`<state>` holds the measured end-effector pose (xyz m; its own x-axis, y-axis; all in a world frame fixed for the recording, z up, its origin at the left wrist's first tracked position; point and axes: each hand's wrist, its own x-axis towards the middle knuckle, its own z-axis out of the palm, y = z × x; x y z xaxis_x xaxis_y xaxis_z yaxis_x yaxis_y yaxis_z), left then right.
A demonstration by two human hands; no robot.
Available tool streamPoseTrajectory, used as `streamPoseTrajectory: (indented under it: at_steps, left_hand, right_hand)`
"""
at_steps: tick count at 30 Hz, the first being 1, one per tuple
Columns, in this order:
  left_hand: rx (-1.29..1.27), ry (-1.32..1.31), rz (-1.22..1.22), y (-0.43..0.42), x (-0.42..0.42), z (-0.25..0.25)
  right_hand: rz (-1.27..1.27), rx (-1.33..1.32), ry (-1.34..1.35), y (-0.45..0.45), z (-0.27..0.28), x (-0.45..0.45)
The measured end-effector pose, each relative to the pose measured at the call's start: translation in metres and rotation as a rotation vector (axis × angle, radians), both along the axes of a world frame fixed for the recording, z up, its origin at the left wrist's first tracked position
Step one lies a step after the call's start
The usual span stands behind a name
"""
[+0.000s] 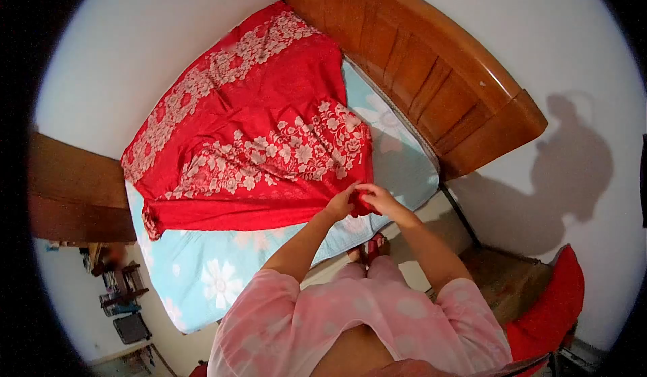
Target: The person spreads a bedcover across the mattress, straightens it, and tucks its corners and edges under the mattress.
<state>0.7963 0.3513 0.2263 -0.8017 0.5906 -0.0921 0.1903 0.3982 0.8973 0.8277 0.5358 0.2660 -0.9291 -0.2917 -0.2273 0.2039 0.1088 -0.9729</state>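
A red bedsheet (pixel 283 94) with pale flower bands lies loosely folded over much of the bed. Both of my hands are at its near right corner, by the mattress edge. My left hand (pixel 342 203) has its fingers closed on the red cloth. Close beside it, my right hand (pixel 379 199) also grips the cloth, fingers curled and almost meeting those of the left. Beneath the sheet is a light blue mattress (pixel 195 262) with large white flowers, bare along its near side and beside the headboard.
A brown wooden headboard (pixel 431 73) rises at the bed's right end, against the wall. A red cushion (pixel 556 303) stands at the lower right. Brown wooden furniture (pixel 81 188) is at the left, with a small rack (pixel 125 286) of items below. My feet are close to the mattress edge.
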Motion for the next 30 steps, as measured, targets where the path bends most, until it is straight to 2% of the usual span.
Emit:
streamPoseTrajectory:
  at_steps: [1, 4, 5, 6, 7, 8, 11, 14, 16, 20, 23, 26, 29, 30]
  left_hand:
    - [0.0, 0.044, -0.012, -0.001, -0.003, 0.002]
    - [-0.089, -0.177, 0.078, -0.019, -0.007, 0.007]
    - [-0.077, -0.219, 0.14, -0.026, -0.01, -0.009]
    - [-0.067, -0.266, 0.205, -0.035, -0.011, -0.029]
    - [0.12, -0.326, 0.289, -0.05, -0.015, -0.085]
    - [0.192, -0.363, 0.347, -0.058, -0.016, -0.084]
    - [0.358, -0.466, 0.502, -0.079, -0.018, -0.078]
    - [0.369, -0.508, 0.579, -0.093, -0.021, -0.077]
    - [0.3, -0.499, 0.591, -0.096, -0.019, -0.043]
    - [0.334, -0.531, 0.651, -0.093, -0.017, -0.03]
    - [0.305, -0.539, 0.652, -0.091, -0.021, -0.042]
    - [0.315, -0.444, 0.605, -0.098, -0.026, -0.074]
    - [0.407, -0.546, 0.66, -0.091, -0.024, -0.036]
    - [0.33, -0.544, 0.66, -0.09, -0.023, -0.029]
  right_hand:
    - [-0.016, -0.098, -0.022, -0.008, 0.001, 0.002]
    - [-0.047, -0.007, -0.073, -0.01, -0.003, 0.005]
    - [-0.145, -0.148, -0.134, -0.009, -0.007, 0.006]
    - [-0.203, -0.115, -0.203, -0.004, -0.01, 0.007]
    - [-0.26, -0.081, -0.272, 0.005, -0.014, 0.007]
    - [-0.317, -0.046, -0.341, 0.016, -0.022, 0.007]
    - [-0.44, 0.153, -0.318, 0.052, -0.052, 0.013]
    - [-0.563, 0.12, -0.404, 0.079, -0.079, 0.018]
    - [-0.575, 0.154, -0.444, 0.08, -0.071, 0.016]
    - [-0.601, 0.125, -0.372, 0.083, -0.094, 0.012]
    - [-0.632, 0.09, -0.441, 0.078, -0.097, 0.001]
    - [-0.541, 0.122, -0.378, 0.085, -0.095, -0.017]
    - [-0.527, 0.132, -0.345, 0.096, -0.109, -0.05]
    - [-0.505, 0.262, -0.238, 0.103, -0.127, -0.062]
